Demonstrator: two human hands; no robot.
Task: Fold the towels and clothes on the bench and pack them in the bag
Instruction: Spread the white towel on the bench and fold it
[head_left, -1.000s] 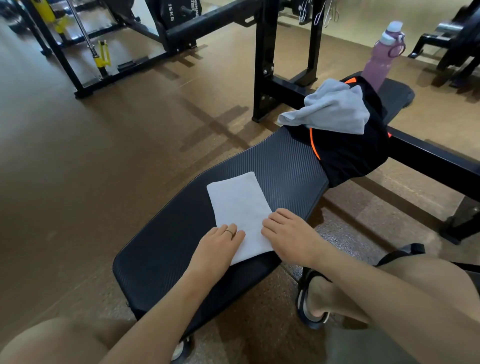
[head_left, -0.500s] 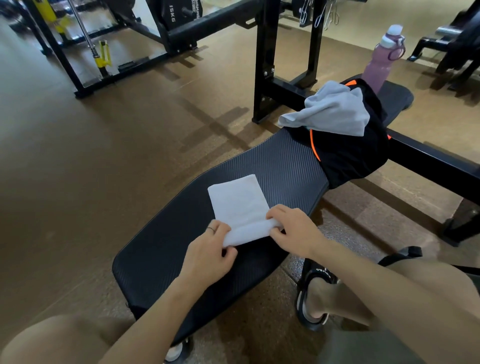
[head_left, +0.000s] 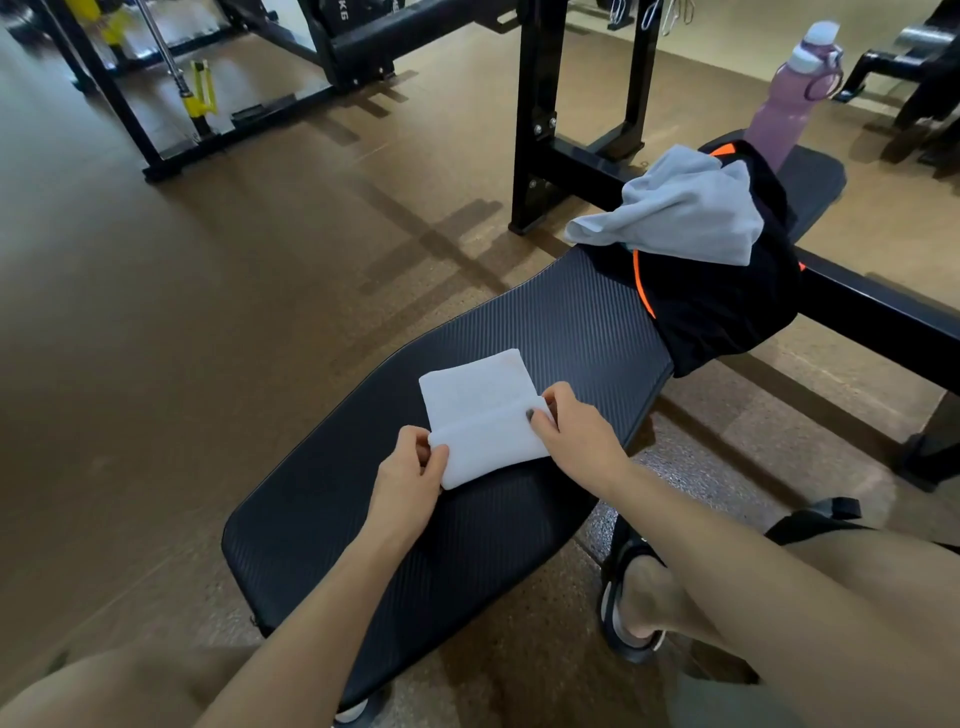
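Observation:
A small white towel (head_left: 480, 410) lies on the black padded bench (head_left: 561, 338), its near end turned up and over toward the far end. My left hand (head_left: 410, 475) pinches the folded edge at its left corner. At the right corner my right hand (head_left: 574, 434) pinches the same edge. Farther along the bench a grey towel (head_left: 685, 210) is draped over a black garment with orange trim (head_left: 717, 306). No bag is in view.
A pink water bottle (head_left: 795, 98) stands at the bench's far end. A black rack upright (head_left: 535, 114) rises left of the bench, and a black frame bar (head_left: 883, 312) runs off to the right. My sandalled foot (head_left: 631, 597) rests on the floor by the bench.
Both hands went from pressing flat on the towel's near end to pinching it, then carried that end up and over toward the far end, so the towel is shorter.

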